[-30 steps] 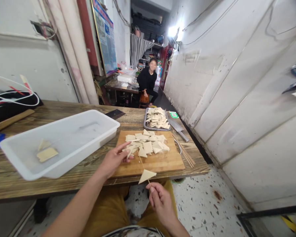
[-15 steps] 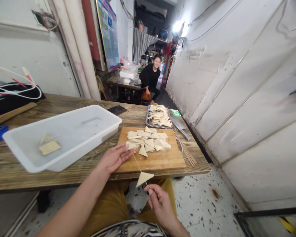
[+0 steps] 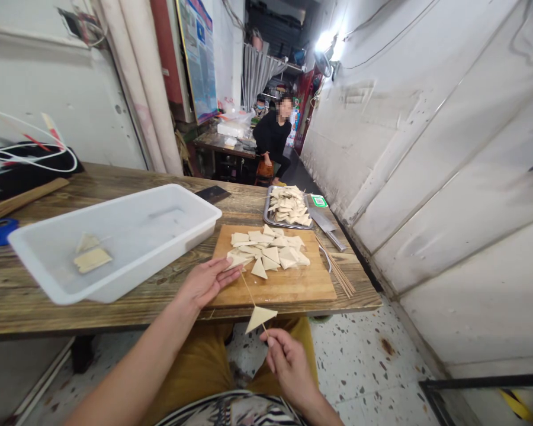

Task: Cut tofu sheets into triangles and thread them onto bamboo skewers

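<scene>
Head view: the right hand (image 3: pixel 288 364) is pinching a bamboo skewer (image 3: pixel 251 296) that carries one tofu triangle (image 3: pixel 260 319). The left hand (image 3: pixel 204 283) has uncurled and is lying open beside the skewer's tip, apart from the right. Roughly fifteen triangles are lying on the wooden cutting board (image 3: pixel 275 293), two pieces are sitting in the white plastic tub (image 3: pixel 128 275), and an uncounted heap is filling the steel tray (image 3: pixel 265 210).

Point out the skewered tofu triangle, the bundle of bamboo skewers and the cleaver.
Skewered tofu triangle (image 3: pixel 260 319): head view, on the middle of its face.
Bamboo skewer bundle (image 3: pixel 335 267): head view, on the middle of the sticks.
Cleaver (image 3: pixel 322 220): head view, on the blade.
</scene>
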`<state>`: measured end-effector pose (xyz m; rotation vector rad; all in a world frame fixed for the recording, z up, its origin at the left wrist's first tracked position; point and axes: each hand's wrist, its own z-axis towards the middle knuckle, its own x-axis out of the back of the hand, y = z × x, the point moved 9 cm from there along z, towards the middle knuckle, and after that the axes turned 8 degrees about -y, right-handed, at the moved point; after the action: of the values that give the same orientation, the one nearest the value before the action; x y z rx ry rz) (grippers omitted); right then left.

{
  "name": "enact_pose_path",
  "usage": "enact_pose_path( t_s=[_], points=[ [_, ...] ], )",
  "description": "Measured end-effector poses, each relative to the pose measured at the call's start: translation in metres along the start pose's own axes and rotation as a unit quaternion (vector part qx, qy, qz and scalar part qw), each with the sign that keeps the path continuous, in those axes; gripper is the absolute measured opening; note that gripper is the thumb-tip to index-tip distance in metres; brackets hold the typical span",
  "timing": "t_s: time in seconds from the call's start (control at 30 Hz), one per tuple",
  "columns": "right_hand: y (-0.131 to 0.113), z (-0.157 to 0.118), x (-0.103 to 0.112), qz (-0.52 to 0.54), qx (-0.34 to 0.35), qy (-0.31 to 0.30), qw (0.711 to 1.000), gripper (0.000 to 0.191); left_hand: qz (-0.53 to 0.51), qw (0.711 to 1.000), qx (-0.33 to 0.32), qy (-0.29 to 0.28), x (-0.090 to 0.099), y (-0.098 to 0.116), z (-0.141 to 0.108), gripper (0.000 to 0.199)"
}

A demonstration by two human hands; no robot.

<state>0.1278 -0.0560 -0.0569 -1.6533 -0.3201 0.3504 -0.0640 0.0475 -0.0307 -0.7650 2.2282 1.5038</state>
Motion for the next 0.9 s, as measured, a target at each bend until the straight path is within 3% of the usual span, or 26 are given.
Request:
enact_pose_path(
  t_s=[0.9],
  points=[
    [-0.001,-0.003,0.001,0.021,-0.005,0.013,1.000,0.039,0.012,0.999,0.028,-0.038,-0.013,-0.012,-0.008,0.004]
  ],
)
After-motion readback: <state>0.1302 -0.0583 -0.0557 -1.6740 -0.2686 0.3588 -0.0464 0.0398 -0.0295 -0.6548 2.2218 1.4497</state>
